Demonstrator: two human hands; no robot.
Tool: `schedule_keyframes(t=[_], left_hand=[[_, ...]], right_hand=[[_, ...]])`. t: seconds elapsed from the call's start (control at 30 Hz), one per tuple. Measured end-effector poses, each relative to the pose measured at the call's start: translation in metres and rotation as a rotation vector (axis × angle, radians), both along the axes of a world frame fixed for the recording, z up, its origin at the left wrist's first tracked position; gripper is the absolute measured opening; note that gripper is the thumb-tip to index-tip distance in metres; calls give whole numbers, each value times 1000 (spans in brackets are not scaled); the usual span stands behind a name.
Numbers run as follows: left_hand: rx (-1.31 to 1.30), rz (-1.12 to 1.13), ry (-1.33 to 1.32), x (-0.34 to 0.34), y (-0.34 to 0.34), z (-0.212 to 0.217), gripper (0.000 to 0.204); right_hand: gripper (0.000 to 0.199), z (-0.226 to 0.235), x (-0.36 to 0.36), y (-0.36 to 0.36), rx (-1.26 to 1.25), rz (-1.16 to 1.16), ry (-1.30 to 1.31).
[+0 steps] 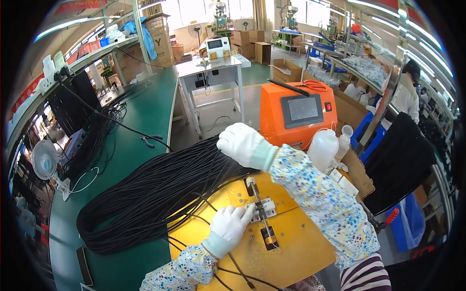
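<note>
My right hand point(242, 146), in a white glove, is closed over the far end of a long looped bundle of black cables point(141, 194). Dark strands run from under its fingers, so it seems to grip a black cable. At the small metal clamp fixture point(262, 209) on the yellow machine top point(291, 242), my gloved left hand point(228, 228) has its fingers drawn together, the fingertips touching the fixture's left side. What lies between them is hidden. Loose cable ends pass beneath my left wrist toward the front edge.
An orange machine point(298, 114) with a grey screen stands beyond the yellow top, white plastic bottles point(323, 148) beside it. Pliers point(151, 139) and a small fan point(44, 159) are on the green table point(131, 128). A person point(407, 92) is at the far right.
</note>
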State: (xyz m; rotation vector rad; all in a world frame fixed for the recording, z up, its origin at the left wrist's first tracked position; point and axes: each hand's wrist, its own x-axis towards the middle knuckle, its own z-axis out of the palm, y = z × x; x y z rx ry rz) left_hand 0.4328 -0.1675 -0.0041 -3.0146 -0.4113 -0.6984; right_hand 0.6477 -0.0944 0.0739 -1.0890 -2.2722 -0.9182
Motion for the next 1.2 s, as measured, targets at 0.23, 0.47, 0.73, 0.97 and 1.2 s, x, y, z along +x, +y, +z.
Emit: schedule_keyframes(t=[0.23,0.47,0.73,0.97,1.2], left_hand=[[-92,100,-94,-5,5,0,41],[-54,124,-162,-4,8,-5,41],[-515,-338,-19,-15,-32,83,36],[-713,-39,-296,-3,-12,28,37],[-351,15,-153,-5,-2,13,39]], right_hand=[[21,30,-2,-95,-81,-235,-36],[27,3,22,-133,-16,-317,78],[21,-22,-16,-175,-703,-18,397],[19,-42,-22,-176,-933,-8,1206],[14,-53,-12,-167,-810,-176,1013]])
